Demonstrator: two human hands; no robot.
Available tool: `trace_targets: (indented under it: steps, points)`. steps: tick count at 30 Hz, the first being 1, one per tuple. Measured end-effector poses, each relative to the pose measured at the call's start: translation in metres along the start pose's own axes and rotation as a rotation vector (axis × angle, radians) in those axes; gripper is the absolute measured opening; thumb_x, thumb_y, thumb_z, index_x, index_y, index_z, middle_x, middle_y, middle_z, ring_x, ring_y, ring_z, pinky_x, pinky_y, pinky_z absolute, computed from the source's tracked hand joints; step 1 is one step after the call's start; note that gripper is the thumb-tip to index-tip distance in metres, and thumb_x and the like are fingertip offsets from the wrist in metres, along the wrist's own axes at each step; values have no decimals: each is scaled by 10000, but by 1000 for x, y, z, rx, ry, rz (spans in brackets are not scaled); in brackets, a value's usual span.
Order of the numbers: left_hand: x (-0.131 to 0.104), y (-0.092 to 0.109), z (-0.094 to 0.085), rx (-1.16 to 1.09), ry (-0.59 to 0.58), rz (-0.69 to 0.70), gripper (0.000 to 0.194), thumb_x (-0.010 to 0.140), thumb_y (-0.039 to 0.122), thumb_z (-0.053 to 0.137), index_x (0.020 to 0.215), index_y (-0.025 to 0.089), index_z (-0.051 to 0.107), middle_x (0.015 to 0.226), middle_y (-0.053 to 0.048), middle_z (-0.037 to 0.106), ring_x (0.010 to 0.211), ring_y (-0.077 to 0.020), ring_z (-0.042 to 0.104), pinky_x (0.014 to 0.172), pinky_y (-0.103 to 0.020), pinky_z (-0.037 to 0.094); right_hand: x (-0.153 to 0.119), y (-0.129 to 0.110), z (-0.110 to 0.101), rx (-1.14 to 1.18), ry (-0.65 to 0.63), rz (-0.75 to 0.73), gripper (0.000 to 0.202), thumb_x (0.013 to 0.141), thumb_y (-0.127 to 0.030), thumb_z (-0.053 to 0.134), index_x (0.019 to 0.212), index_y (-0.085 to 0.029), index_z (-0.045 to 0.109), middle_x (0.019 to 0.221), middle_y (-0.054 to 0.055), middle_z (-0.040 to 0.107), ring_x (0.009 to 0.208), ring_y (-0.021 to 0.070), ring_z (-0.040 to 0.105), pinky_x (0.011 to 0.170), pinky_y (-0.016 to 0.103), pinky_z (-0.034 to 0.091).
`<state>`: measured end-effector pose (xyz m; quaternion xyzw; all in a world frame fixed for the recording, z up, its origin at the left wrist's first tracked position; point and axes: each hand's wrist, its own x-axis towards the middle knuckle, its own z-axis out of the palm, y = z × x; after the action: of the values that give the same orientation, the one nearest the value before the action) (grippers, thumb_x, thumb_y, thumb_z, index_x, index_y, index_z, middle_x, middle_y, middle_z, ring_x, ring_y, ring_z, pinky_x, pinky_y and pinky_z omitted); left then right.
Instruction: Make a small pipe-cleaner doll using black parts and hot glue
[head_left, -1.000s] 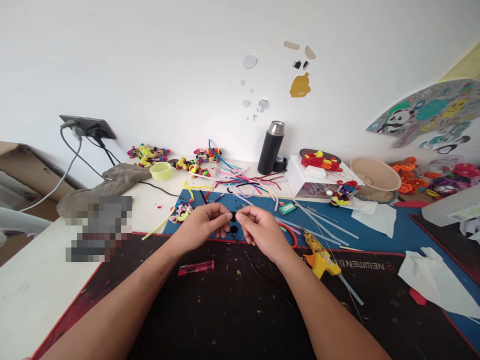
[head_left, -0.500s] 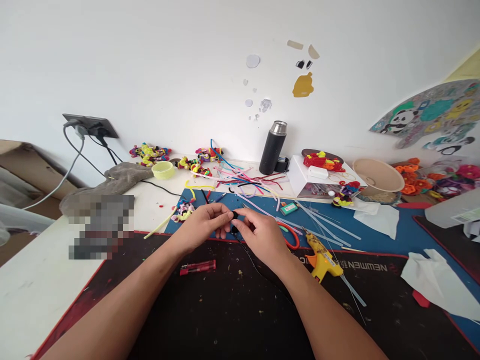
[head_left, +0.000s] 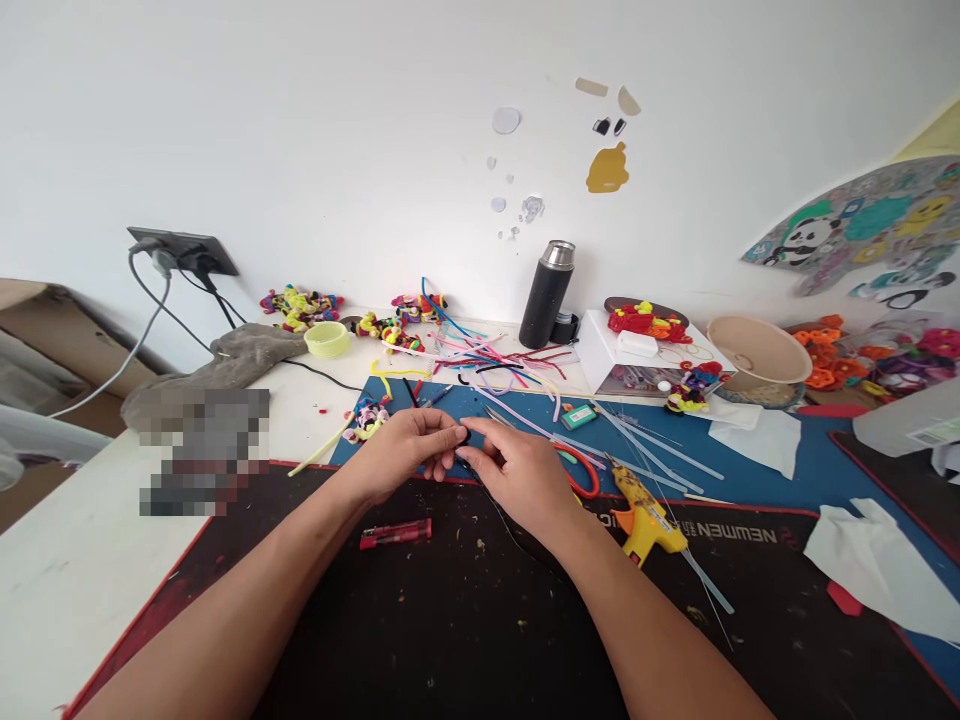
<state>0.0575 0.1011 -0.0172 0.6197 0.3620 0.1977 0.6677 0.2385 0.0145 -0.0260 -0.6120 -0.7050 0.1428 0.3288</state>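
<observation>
Over the far part of the dark mat, my left hand (head_left: 411, 448) and my right hand (head_left: 519, 465) meet fingertip to fingertip. Pinched between them is a small black fuzzy piece that looks like a rolled pipe cleaner (head_left: 466, 437), mostly covered by the fingers. A thin dark strand (head_left: 504, 517) runs from beneath the right fingers down across the mat; whether it joins the black piece I cannot tell. Red-handled scissors (head_left: 589, 480) lie partly behind my right hand. Below my left wrist rests a red utility knife (head_left: 396, 533).
A yellow glue gun (head_left: 643, 515) lies right of my right forearm, near clear glue sticks (head_left: 667, 455). Loose coloured pipe cleaners (head_left: 499, 360) spread behind the hands, before a black thermos (head_left: 546, 295). Pipe-cleaner figures (head_left: 367, 420), a yellow-green tape roll (head_left: 327, 340) and a bowl (head_left: 757, 345) stand around.
The right fingers have shifted slightly left and closed further over the black piece, so less of it shows. The left hand has barely moved.
</observation>
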Motion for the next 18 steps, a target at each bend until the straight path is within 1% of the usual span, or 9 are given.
trace_targets:
  steps: [5,10,14,18]
  points:
    - [0,1,-1,-3,-2,-36,376,812,517,780,749,167,657,595,28,624,495,-106,550,494,-237,361,0,1,1,-9,8,-13,201,1010,-292,692,1188,-248,773,905,25,822,741,201,736,657,288,432]
    - [-2,0,-4,-19,-19,-60,353,787,488,816,759,163,682,602,19,647,500,-113,575,494,-232,386,1,4,1,-12,9,-67,164,1036,-286,666,1146,-248,782,1026,31,839,894,219,780,725,283,467]
    - [-2,-1,-4,-72,-34,-61,361,768,488,840,760,163,685,601,15,655,489,-111,575,488,-230,396,2,6,1,-29,20,-91,162,1053,-297,641,1089,-239,788,965,24,837,849,205,777,704,279,461]
    - [0,-3,-2,-93,-41,-77,404,751,527,850,747,163,674,593,15,644,482,-108,569,473,-224,383,1,5,2,-45,19,-89,169,1057,-298,631,1044,-241,790,934,23,836,816,194,767,687,273,445]
